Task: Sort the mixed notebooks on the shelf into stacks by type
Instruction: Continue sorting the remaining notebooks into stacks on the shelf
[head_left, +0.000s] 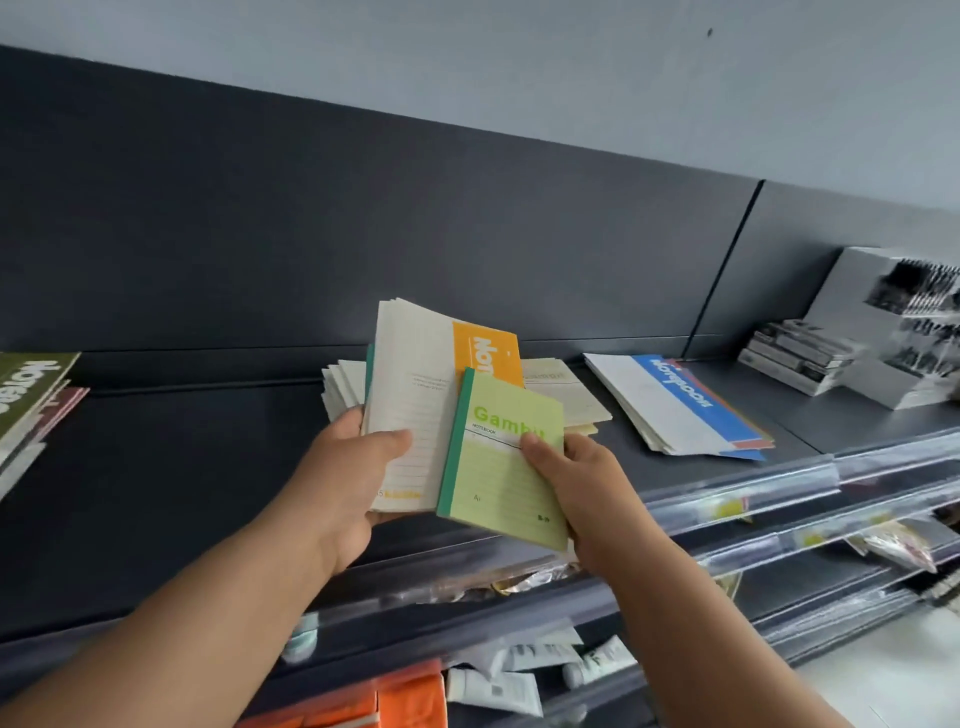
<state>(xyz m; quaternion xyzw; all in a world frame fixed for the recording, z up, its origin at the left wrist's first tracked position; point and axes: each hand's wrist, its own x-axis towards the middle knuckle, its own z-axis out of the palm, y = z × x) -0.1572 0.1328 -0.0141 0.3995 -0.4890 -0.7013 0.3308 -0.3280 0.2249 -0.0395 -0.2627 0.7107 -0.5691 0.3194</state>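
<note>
Notebooks are mid-sort in our head view: our left hand grips a fanned bundle of cream-and-orange paper notebooks above the dark grey metal shelf, while our right hand pinches a small pale-green notebook with a dark green spine, overlapping the bundle's front. We judge that we are separating the green one by type. Next it needs a stack of its own kind, apart from the blue-and-white notebook stack at right and the olive-green notebook pile at far left.
</note>
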